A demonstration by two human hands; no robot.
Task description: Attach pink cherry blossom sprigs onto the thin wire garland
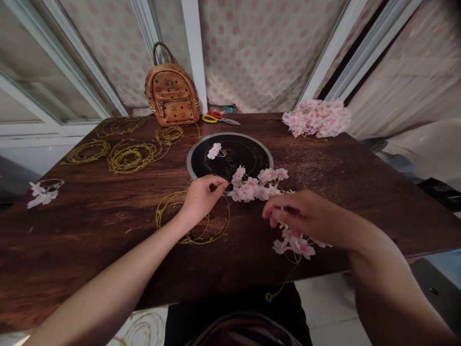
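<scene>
My left hand (205, 194) is closed in a pinch on the thin yellow-green stem of an artificial blossom garland. Its pink and white blossoms (247, 191) stretch away to the right, over the near edge of a round black plate (230, 158). My right hand (291, 211) hovers above the garland's right part, fingers loosely curved and apart, with nothing visible in them. Below it, more blossoms (298, 245) hang toward the table's front edge, ending in a small looped stem end (269, 297). A coil of bare stem (169, 211) lies under my left wrist.
On the wooden table (90, 206), several coiled stems (131, 156) lie at the left. Loose blossoms (43, 194) sit far left, and another single blossom (215, 151) on the plate. A brown backpack (173, 96), scissors (219, 118) and a blossom pile (317, 117) stand along the back.
</scene>
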